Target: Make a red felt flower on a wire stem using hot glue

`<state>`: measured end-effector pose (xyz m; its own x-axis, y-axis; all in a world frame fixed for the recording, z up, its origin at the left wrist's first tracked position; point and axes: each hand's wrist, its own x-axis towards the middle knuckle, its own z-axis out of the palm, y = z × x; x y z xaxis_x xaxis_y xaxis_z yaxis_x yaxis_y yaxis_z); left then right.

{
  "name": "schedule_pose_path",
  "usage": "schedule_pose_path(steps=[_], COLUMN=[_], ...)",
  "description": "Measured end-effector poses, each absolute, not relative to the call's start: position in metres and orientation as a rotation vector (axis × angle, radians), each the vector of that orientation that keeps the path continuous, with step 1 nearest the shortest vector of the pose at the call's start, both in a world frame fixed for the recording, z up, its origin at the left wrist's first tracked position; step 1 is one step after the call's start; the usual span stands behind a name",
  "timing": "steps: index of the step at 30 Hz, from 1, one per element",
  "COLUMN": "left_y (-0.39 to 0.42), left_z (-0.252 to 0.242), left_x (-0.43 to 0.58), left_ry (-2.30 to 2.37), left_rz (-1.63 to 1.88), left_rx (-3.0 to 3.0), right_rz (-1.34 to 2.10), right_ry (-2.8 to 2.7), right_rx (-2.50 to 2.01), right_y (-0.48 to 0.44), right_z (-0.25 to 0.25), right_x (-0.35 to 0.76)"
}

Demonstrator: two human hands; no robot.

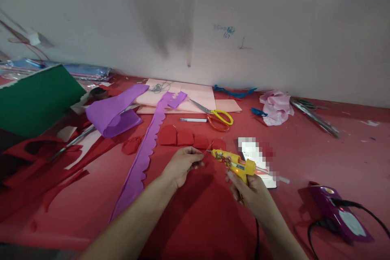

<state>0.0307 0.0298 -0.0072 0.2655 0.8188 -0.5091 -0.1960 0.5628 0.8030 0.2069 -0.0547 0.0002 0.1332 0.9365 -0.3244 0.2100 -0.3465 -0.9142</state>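
My right hand (254,191) is wrapped round the handle of a yellow glue gun (227,157), whose nozzle points left. An orange light glows on the gun's side. Just left of the nozzle, the fingertips of my left hand (183,164) are pinched together. What they hold is too small to make out; a thin, pale reddish strand shows close to them. Behind my hands, several rounded red fabric pieces (185,137) lie in a row. A purple strip with a scalloped edge (149,146) runs along the table to the left of my left hand.
Scissors (217,118) and a white pen (194,120) lie beyond the red pieces, near pale pink sheets (195,93). A folded purple piece (106,113) and a green board (39,99) are left. A purple power strip (338,211) with black cords sits right.
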Motion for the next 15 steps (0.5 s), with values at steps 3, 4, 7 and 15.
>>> schedule_pose_path(steps=[3,4,7,15], left_y=[0.0291,0.0290,0.0289,0.0298], left_z=[-0.0057,-0.0052,-0.0048,-0.0036], left_x=[0.0307,0.0306,0.0305,0.0304], left_ry=[1.106,1.107,1.091,1.074], left_rz=[0.761,0.761,0.769,0.760], left_rx=[0.689,0.688,0.691,0.673], right_rz=[1.270,1.270,1.273,1.282], right_ry=[-1.120,-1.122,-1.122,-1.079], right_rx=[-1.686,-1.689,-1.691,-1.705], right_y=[-0.0539,-0.0537,-0.0537,-0.0548], right_z=[0.0026,0.0036,0.0061,0.0022], right_x=[0.2067,0.2067,0.2072,0.2088])
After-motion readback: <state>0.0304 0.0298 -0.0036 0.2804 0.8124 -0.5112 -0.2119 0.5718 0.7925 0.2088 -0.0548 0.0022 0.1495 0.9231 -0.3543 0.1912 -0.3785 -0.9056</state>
